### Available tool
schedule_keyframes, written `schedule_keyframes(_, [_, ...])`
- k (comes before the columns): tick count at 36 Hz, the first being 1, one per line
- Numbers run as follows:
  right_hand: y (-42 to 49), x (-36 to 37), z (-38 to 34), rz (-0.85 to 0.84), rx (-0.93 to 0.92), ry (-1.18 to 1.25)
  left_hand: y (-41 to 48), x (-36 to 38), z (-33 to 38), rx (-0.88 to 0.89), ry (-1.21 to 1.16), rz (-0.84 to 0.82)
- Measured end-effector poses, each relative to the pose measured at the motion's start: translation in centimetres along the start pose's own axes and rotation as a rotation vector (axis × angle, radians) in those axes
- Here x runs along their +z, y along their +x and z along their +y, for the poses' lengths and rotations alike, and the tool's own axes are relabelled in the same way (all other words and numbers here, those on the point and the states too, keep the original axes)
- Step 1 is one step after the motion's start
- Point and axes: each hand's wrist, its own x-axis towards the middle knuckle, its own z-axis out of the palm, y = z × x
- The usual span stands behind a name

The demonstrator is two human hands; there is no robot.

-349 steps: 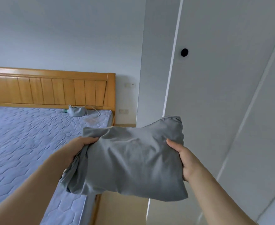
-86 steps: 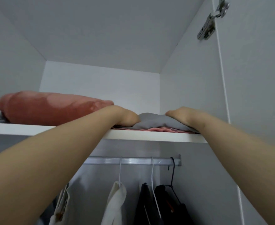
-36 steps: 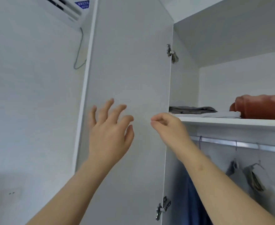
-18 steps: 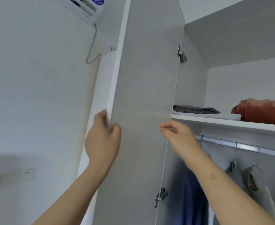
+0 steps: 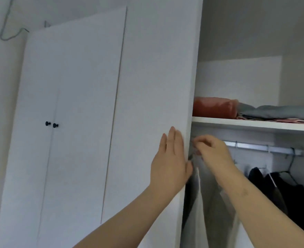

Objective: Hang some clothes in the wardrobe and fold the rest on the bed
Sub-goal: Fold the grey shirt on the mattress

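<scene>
Wardrobe door (image 5: 156, 86), white and ajar, fills the middle of the frame. The left hand (image 5: 170, 163) lies flat on its front face beside the free edge, fingers straight and together, thumb at the edge. Just to its right, inside the opening, the right hand (image 5: 213, 151) curls its fingers towards a small dark blur by the door edge; whether it holds anything cannot be told. Below it hang pale garments (image 5: 210, 203). To its right, dark clothes (image 5: 294, 194) hang from a metal rail (image 5: 264, 149). Above the rail runs a white shelf (image 5: 255, 125) bearing a rust-red roll (image 5: 213, 108) and, at the right edge of the frame, a folded grey garment (image 5: 282, 112) lying on pink cloth (image 5: 291, 120). On the left are closed doors (image 5: 76, 104) with two black knobs (image 5: 51, 124). A thin cable (image 5: 9, 36) loops in the upper left corner.
</scene>
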Motion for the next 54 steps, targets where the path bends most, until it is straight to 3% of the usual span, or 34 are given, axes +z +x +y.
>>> schedule_keyframes(7, [-1.2,-6.7,3.3,0.135,0.133,-0.164,4.9,8.1,2.6,0.070,0.256,-0.139])
schedule_keyframes(15, [-2.5,-8.7,2.1,0.159,0.177,-0.201,6.5,7.5,2.1,0.095,0.130,-0.327])
schedule_keyframes(18, [-3.2,-9.5,0.5,0.184,0.126,-0.218,5.5,5.4,3.8,0.085,0.103,-0.232])
schedule_keyframes(22, [-4.8,-11.8,-2.0,0.264,-0.007,-0.353,3.9,4.1,7.7,0.236,-0.188,-0.047])
schedule_keyframes(25, [-6.4,-14.5,-4.0,0.369,-0.075,-0.463,2.9,3.4,11.0,0.336,-0.491,0.001])
schedule_keyframes(33, [-12.1,-21.7,-6.8,0.732,-0.162,-1.083,0.3,1.8,19.5,0.455,-0.911,-0.067])
schedule_keyframes(39, [-16.4,-25.4,-8.9,1.079,-0.216,-1.362,-1.8,0.1,24.2,0.537,-1.065,-0.111])
schedule_keyframes(43, [-18.4,-27.5,-10.2,1.136,-0.024,-1.317,-2.8,-0.6,26.1,0.573,-1.111,-0.107])
schedule_keyframes(47, [-19.6,-28.2,-11.2,1.049,0.156,-0.898,-3.5,-0.7,27.0,0.567,-1.118,-0.120])
schedule_keyframes(54, [-20.3,-27.8,-12.5,1.145,0.068,-0.695,-3.9,0.0,26.2,0.520,-1.161,-0.108])
